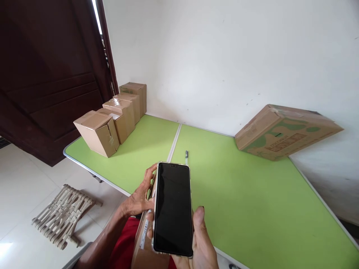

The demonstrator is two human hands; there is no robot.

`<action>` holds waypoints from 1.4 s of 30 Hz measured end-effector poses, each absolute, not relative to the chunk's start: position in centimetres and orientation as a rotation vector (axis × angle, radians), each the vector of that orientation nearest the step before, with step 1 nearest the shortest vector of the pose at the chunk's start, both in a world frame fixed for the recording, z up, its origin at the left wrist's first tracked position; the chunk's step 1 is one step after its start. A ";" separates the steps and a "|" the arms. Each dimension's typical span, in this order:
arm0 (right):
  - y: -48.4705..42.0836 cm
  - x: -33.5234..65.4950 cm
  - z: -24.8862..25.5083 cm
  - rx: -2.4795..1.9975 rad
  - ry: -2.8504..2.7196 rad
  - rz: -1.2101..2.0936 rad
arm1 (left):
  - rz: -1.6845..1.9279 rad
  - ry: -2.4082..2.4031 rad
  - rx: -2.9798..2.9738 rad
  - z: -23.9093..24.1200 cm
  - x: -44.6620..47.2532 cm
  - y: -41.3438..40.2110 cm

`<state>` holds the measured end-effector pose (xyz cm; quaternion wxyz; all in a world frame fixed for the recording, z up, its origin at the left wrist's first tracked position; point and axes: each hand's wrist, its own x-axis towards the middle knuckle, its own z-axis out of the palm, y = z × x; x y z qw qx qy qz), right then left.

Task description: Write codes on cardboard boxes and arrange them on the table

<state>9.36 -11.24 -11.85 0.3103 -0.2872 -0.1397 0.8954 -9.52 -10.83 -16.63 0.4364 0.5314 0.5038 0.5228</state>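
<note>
A smartphone with a dark screen and a clear case lies in my right hand. My right thumb runs along its right edge, and two fingertips curl around its left edge. Beneath the phone is a cardboard box with a white barcode label, at the front edge of the table; the phone hides much of it. My left hand is curved around the far part of this box, thumb near and fingers far, close against the phone's left edge. Some of its fingertips are hidden. Just beyond the phone, a small marker-like item lies on the table.
The green table stands against a white wall. Several cardboard boxes line its left side. A larger printed carton leans at the back right. A woven stool stands on the floor at left, near a dark door.
</note>
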 end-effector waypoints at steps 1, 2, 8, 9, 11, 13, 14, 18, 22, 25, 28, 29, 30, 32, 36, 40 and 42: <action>-11.3 9.2 -12.1 -0.752 -0.358 2.375 | 1.298 1.251 1.310 -16.5 -9.5 -10.9; -11.4 9.1 -12.3 -0.749 -0.346 2.380 | 1.290 1.251 1.306 -16.5 -9.5 -10.9; -11.3 9.3 -12.1 -0.796 -0.373 2.325 | 1.275 1.257 1.335 -17.0 -9.7 -10.7; -11.3 9.3 -12.0 -0.798 -0.366 2.323 | 1.278 1.250 1.341 -17.1 -9.7 -10.7; -11.4 9.2 -12.2 -0.794 -0.350 2.325 | 1.273 1.233 1.354 -17.3 -9.9 -10.7; -11.5 9.2 -12.6 -0.788 -0.354 2.324 | 1.266 1.221 1.348 -17.5 -10.0 -10.7; -11.5 9.3 -12.8 -0.792 -0.362 2.321 | 1.267 1.216 1.341 -17.5 -10.0 -10.7; -11.3 10.3 -13.6 -0.835 -0.430 2.284 | 1.298 1.192 1.301 -17.7 -10.1 -10.8; -10.3 12.2 -13.4 -0.886 -0.460 2.121 | 1.273 1.148 1.226 -17.5 -10.1 -10.9; -8.5 13.7 -13.5 -0.923 -0.458 1.960 | 1.261 1.123 1.191 -17.3 -10.3 -10.9; -5.8 14.9 -14.9 -1.014 -0.549 1.795 | 1.234 1.143 1.175 -17.0 -10.4 -10.8; -4.7 15.1 -15.6 -1.061 -0.599 1.744 | 1.225 1.148 1.176 -16.9 -10.4 -10.8; -3.8 15.3 -16.4 -1.111 -0.657 1.701 | 1.216 1.152 1.177 -16.8 -10.3 -10.8; -1.9 15.4 -18.2 -1.202 -0.770 1.630 | 1.204 1.152 1.170 -16.7 -10.3 -10.8; 0.8 15.0 -20.9 -1.310 -0.873 1.543 | 1.199 1.168 1.173 -16.7 -10.3 -10.8; 2.1 14.8 -22.3 -1.397 -0.953 1.444 | 1.215 1.190 1.204 -17.0 -10.3 -10.9; 2.3 15.1 -22.5 -1.447 -1.024 1.383 | 1.222 1.202 1.199 -16.9 -10.2 -10.9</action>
